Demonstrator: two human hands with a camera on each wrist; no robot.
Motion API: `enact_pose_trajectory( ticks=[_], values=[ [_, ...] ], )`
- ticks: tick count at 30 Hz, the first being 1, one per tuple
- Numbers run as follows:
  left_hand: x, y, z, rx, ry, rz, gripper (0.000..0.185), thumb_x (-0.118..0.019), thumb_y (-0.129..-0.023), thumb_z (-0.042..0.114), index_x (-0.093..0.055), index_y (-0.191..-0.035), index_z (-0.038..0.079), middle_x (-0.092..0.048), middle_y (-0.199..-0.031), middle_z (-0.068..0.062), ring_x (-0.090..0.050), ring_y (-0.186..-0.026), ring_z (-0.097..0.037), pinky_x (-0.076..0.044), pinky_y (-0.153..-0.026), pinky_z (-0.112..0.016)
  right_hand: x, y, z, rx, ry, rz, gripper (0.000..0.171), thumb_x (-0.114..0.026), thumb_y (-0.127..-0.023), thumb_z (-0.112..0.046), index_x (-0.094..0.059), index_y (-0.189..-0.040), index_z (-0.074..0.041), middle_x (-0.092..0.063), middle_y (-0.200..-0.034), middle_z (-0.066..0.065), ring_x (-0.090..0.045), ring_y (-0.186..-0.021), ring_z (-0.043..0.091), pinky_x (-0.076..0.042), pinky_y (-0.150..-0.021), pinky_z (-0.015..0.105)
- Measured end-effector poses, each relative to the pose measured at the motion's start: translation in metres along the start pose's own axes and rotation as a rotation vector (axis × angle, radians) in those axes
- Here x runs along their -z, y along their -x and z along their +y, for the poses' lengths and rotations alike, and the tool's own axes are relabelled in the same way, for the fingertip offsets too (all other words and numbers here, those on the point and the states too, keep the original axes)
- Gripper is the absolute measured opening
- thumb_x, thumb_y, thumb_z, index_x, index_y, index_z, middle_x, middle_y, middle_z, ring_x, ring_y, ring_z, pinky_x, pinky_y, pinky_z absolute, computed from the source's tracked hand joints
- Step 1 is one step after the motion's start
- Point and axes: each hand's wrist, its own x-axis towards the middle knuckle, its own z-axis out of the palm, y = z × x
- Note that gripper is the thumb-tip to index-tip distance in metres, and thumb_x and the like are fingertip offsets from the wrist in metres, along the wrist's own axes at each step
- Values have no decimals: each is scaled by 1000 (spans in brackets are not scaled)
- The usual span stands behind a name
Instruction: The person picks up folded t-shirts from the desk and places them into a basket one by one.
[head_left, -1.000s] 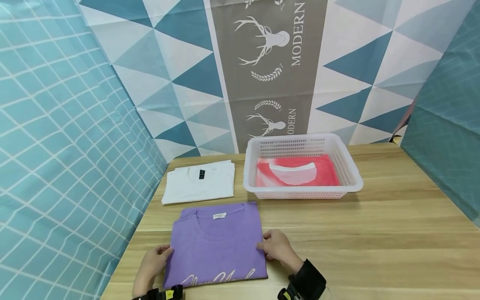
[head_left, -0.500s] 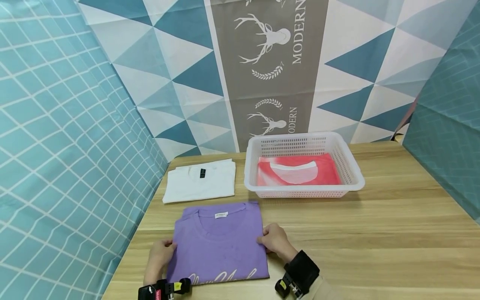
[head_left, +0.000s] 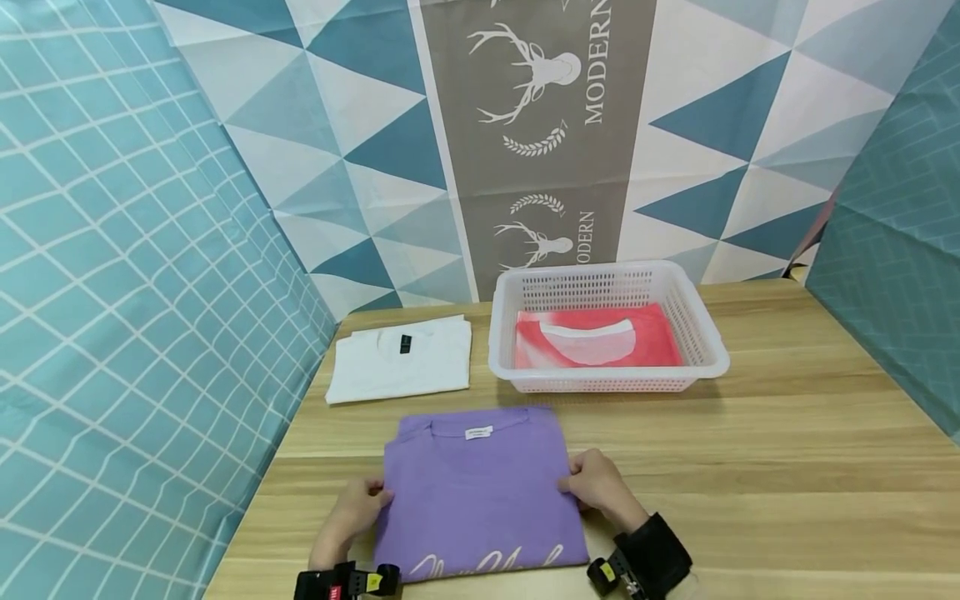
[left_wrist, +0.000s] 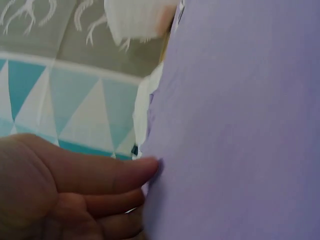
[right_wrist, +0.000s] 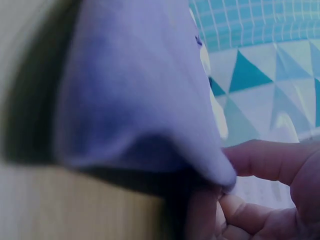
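A folded purple T-shirt [head_left: 480, 487] with white lettering lies near the table's front edge. My left hand [head_left: 358, 508] grips its left edge, thumb on top and fingers underneath [left_wrist: 100, 175]. My right hand [head_left: 596, 483] pinches the right edge, and the right wrist view shows that edge of the purple shirt [right_wrist: 135, 90] lifted off the wood between thumb and fingers [right_wrist: 260, 160]. In the left wrist view the purple shirt [left_wrist: 240, 125] fills the right side.
A white plastic basket [head_left: 705, 337] stands behind the shirt and holds a folded red and white shirt [head_left: 596, 337]. A folded white shirt [head_left: 401, 360] lies to the basket's left. Patterned cloth walls close in the wooden table [head_left: 787, 450] on three sides.
Both hands have slid the purple shirt to the right along the table, keeping their hold on its side edges. The basket and the white shirt have not moved.
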Motion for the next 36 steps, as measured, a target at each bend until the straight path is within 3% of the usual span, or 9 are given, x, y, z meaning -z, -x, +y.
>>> enact_pose_trajectory(
  ticks=[4, 7, 10, 15, 17, 21, 23, 30, 36],
  values=[
    [-3, 3, 9, -9, 84, -78, 14, -56, -90, 1, -61, -87, -12, -53, -70, -5, -51, -66, -15, -44, -58, -25, 14, 3, 3, -7, 74, -3, 47, -64, -72, 8, -29, -51, -16, -30, -47, -6, -39, -42, 9, -34, -43, 19],
    [-3, 1, 12, 25, 139, -92, 17, -55, -92, 4, -57, -77, -4, -43, -62, 2, -44, -58, -12, -38, -54, -22, 21, 0, 1, -6, 99, -31, 45, -66, -74, 6, -33, -52, -15, -34, -49, -5, -42, -45, 10, -38, -44, 20],
    [0, -8, 15, 58, 164, -90, 18, -54, -94, 7, -58, -80, -4, -43, -61, 3, -43, -57, -11, -38, -55, -22, 28, -9, -4, -25, 74, -52, 45, -68, -76, 2, -34, -53, -15, -33, -51, -6, -44, -49, 10, -42, -45, 21],
    [2, -30, 21, 38, 171, -70, 22, -56, -92, 8, -65, -87, -12, -45, -58, 3, -45, -56, -9, -43, -55, -22, 35, -30, -11, -60, -4, -47, 36, -67, -77, 0, -39, -57, -13, -36, -56, -5, -47, -54, 10, -47, -49, 22],
    [2, -38, 22, 28, 158, -59, 24, -58, -91, 8, -63, -74, -8, -42, -54, 5, -44, -53, -9, -41, -53, -22, 35, -37, -13, -67, -26, -45, 34, -65, -76, 1, -39, -57, -12, -34, -55, -6, -44, -53, 9, -43, -48, 22],
    [2, -48, 26, 16, 127, -45, 42, -62, -89, 8, -42, -52, 10, -33, -48, 7, -37, -48, -8, -35, -51, -21, 30, -48, -16, -67, -64, -31, 43, -64, -73, 4, -31, -52, -15, -21, -52, -8, -30, -49, 8, -33, -45, 21],
    [0, -51, 28, 17, 110, -41, 48, -64, -87, 8, -33, -51, 15, -29, -48, 8, -33, -47, -7, -31, -49, -20, 28, -51, -16, -54, -69, -19, 47, -65, -72, 5, -29, -51, -17, -19, -52, -9, -26, -48, 7, -31, -44, 21],
    [-7, -53, 33, 17, 77, -38, 46, -67, -84, 10, -33, -54, 16, -30, -55, 7, -34, -53, -9, -31, -50, -21, 27, -51, -12, -23, -22, 2, 44, -66, -70, 3, -32, -50, -15, -21, -52, -8, -24, -49, 7, -22, -46, 21],
    [-15, -50, 38, 2, 85, -54, 48, -67, -84, 10, -30, -54, 16, -27, -56, 7, -32, -53, -9, -29, -50, -21, 36, -46, -6, -10, 5, -11, 37, -63, -72, 2, -35, -53, -15, -26, -51, -8, -30, -49, 7, -25, -47, 21]
  ],
)
